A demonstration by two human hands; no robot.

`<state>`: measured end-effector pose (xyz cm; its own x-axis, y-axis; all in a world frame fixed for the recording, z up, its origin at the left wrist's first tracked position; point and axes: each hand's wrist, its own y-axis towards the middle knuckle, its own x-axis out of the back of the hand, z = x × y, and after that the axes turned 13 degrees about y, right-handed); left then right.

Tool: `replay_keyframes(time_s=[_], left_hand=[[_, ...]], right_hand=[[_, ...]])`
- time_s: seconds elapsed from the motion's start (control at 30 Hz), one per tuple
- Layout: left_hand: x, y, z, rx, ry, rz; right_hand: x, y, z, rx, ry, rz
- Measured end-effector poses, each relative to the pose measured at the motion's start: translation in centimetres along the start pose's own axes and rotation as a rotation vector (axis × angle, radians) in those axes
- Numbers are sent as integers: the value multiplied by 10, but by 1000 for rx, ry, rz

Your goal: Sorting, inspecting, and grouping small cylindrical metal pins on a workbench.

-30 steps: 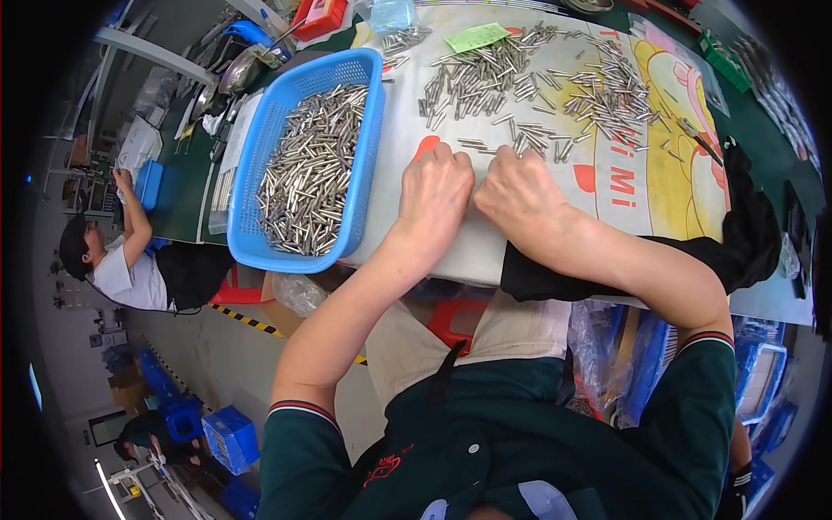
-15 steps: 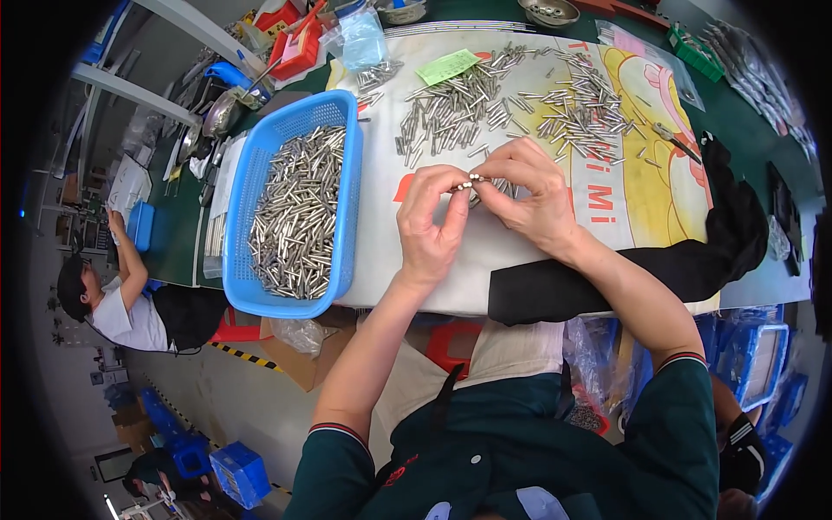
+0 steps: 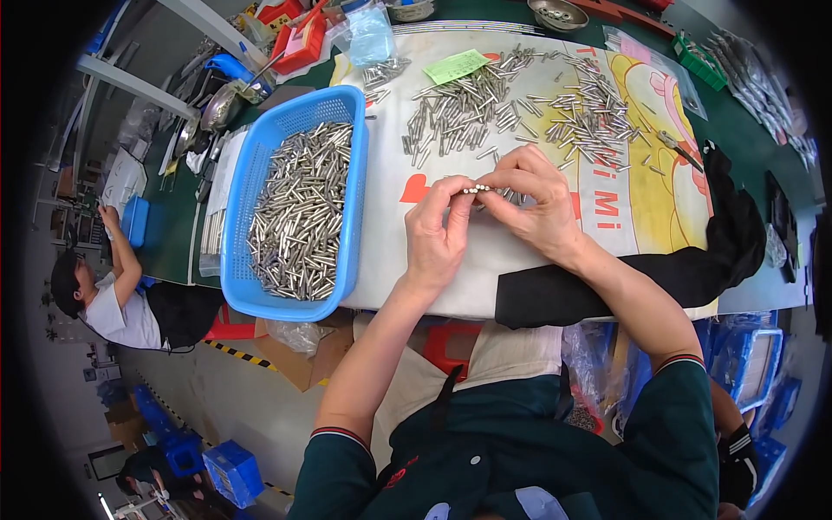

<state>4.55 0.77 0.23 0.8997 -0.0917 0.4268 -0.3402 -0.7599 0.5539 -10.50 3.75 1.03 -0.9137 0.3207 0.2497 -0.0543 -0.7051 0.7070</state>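
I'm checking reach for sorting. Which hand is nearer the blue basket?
Left. The left hand sits just right of the blue basket; the right hand is farther right, beyond it.

Two bare arms coming up from the bottom, short dark green sleeves at the top of each. Left hand (image 3: 436, 236) raised, fingers (image 3: 457, 198) bent and pinched together at the tips. Right hand (image 3: 536, 198) just beside it, fingers curled in, tips meeting the left ones. Both wrists bent a little toward each other.
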Motion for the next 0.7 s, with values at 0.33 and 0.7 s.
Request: replay_keyframes(time_s=[0.33, 0.7], left_hand=[[5, 4, -2, 79, -87, 36], [5, 1, 9, 276, -315, 67]], right_hand=[[-3, 5, 4, -278, 229, 4], [-61, 149, -66, -367, -338, 548]])
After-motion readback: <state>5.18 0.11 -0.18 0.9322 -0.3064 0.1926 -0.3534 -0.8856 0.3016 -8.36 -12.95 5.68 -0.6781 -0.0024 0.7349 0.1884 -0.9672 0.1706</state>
